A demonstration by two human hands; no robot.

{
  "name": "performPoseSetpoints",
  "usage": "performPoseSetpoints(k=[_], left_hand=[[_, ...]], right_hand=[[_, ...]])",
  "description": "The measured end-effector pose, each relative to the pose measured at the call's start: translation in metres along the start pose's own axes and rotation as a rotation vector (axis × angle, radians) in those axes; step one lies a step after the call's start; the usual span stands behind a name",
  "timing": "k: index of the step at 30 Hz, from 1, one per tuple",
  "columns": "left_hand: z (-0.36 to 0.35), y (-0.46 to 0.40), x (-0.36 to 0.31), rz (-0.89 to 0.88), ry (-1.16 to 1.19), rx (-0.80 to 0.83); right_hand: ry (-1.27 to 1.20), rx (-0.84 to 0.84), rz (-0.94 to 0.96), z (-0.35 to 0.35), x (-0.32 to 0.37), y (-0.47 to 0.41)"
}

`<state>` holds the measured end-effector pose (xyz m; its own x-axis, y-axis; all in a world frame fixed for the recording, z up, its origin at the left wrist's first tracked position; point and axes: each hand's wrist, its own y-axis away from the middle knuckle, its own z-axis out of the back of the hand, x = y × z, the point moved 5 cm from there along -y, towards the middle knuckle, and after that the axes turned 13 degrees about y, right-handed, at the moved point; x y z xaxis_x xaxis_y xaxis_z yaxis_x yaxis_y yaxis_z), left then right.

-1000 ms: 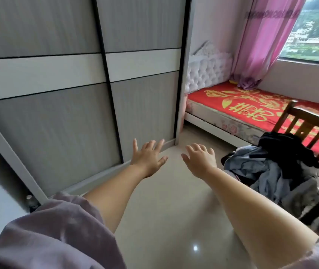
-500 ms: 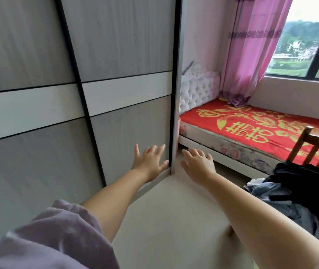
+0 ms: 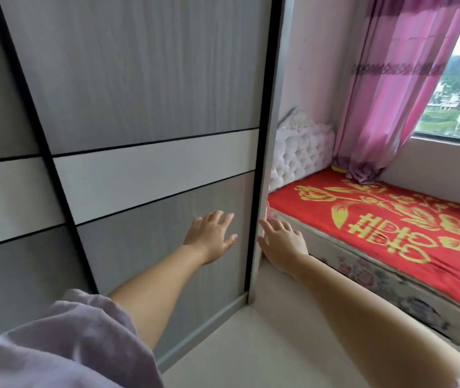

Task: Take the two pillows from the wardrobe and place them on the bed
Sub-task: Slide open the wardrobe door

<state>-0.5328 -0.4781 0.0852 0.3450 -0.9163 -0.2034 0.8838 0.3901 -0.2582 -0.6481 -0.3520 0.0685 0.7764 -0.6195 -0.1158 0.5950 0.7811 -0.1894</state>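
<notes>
A person in a lilac sleeve (image 3: 63,340) reached both bare arms toward the closed wardrobe. The left hand (image 3: 210,236) was spread flat, fingers released and holding nothing, over the lower grey panel of the right-hand sliding door (image 3: 153,79); whether the palm actually touched it could not be told. The right hand (image 3: 282,240), also loose-fingered and empty, sat at the door's outer edge beside the pale end frame (image 3: 272,135), its fingertips close to the seam. The two pillows were not in view, presumably shut inside the wardrobe.

The risks appeared to lie at that seam. Fingers hooked between the door edge and the frame could be pinched if the panel jerked or rebounded. A flat palm on the smooth panel might simply slide without moving the door.

Just beyond, the bed (image 3: 391,228) with its red-and-gold cover stood close against the wardrobe's end, so pillows pulled out in a hurry might catch the tufted white headboard (image 3: 299,152). A pink curtain (image 3: 397,93) hung past it by the window (image 3: 458,96).
</notes>
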Motion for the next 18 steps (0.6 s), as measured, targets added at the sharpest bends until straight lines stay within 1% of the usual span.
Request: performPoseSetpoints(k=[6,9,11,13,15,18], left_hand=[[-0.024,-0.143,0.047,-0.110,-0.081,-0.018],[-0.029,-0.223,0.068,-0.185,-0.147,0.027],[-0.027,-0.281,0.075,-0.266,-0.220,0.039],[-0.024,-0.334,0.077,-0.341,-0.289,0.031],[-0.029,-0.378,0.073,-0.405,-0.372,0.015],[-0.042,-0.434,0.064,-0.468,-0.476,0.009]], right_hand=[[-0.051,-0.008,-0.065,-0.037,-0.020,-0.143],[-0.088,-0.018,-0.118,-0.044,-0.035,-0.217],[-0.112,-0.038,-0.168,-0.045,-0.047,-0.262],[-0.187,-0.052,-0.244,-0.048,-0.061,-0.302],[-0.313,-0.041,-0.322,-0.059,-0.073,-0.333],[-0.450,-0.018,-0.388,-0.076,-0.091,-0.382]])
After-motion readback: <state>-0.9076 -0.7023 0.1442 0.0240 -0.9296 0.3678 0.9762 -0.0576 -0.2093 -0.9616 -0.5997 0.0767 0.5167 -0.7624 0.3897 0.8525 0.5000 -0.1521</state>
